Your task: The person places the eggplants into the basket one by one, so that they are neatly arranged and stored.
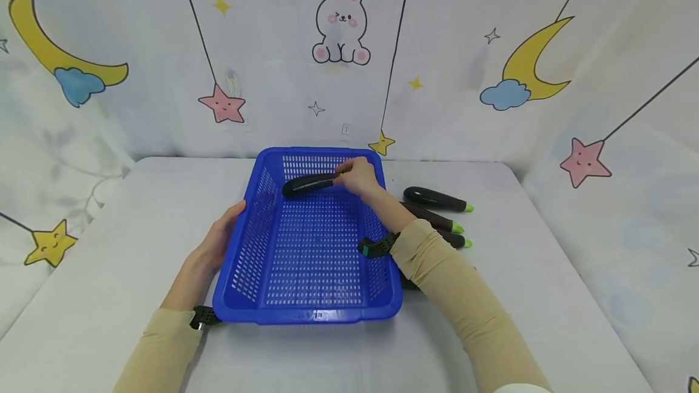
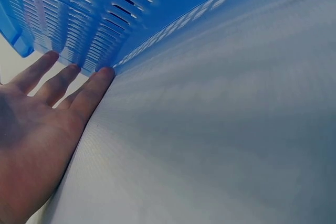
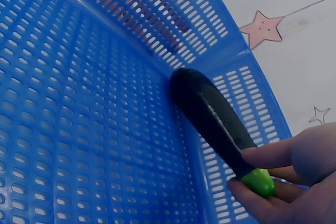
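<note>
A dark eggplant with a bright green stem end lies along the far end inside the blue plastic basket. My right hand pinches it at the stem end between thumb and fingers, and in the right wrist view its rounded end points at the basket's far corner. At the basket's left side is my left hand. In the left wrist view that hand has its fingers extended, the fingertips right at the slotted wall.
Right of the basket lie several more dark eggplants with green ends, some partly hidden by my right forearm. A white cloth covers the table. Behind it hangs a curtain printed with moons, stars and a rabbit.
</note>
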